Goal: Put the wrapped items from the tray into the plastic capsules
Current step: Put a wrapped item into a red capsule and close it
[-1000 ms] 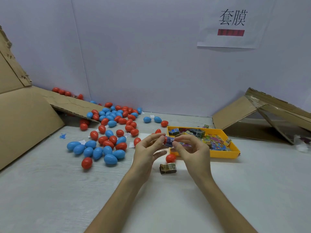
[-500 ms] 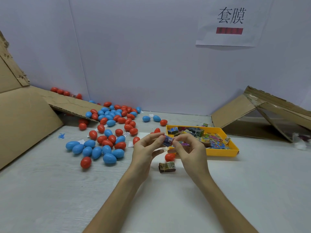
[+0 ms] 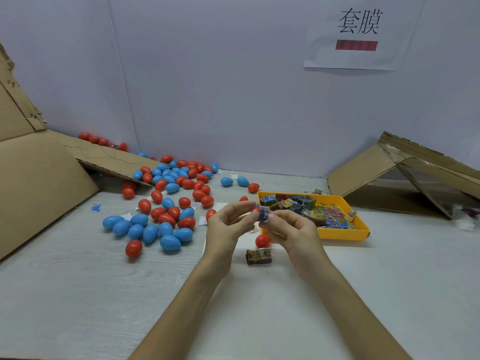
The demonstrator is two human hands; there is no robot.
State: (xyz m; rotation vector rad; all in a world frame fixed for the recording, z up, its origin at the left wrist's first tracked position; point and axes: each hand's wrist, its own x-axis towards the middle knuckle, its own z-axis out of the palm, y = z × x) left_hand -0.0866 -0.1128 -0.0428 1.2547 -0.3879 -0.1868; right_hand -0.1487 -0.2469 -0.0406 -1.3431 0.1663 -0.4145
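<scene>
My left hand [image 3: 228, 224] and my right hand [image 3: 291, 229] meet above the table's middle. Between their fingertips is a small blue wrapped item [image 3: 262, 213], pushed against a red capsule half [image 3: 255, 209] that my left fingers pinch. My right fingers pinch the wrapped item. Below the hands lie another red capsule half [image 3: 262, 240] and a brown wrapped item [image 3: 259, 256]. A yellow tray [image 3: 342, 233] with several colourful wrapped items sits just right of my hands.
Several red and blue egg capsules [image 3: 166, 203] are scattered at the left and back. Cardboard sheets lean at the left [image 3: 39, 183] and right [image 3: 389, 172]. A paper sign [image 3: 358, 32] hangs on the back wall.
Both hands stay together at the same spot; the wrapped item has been worked slightly further against the red capsule half.
</scene>
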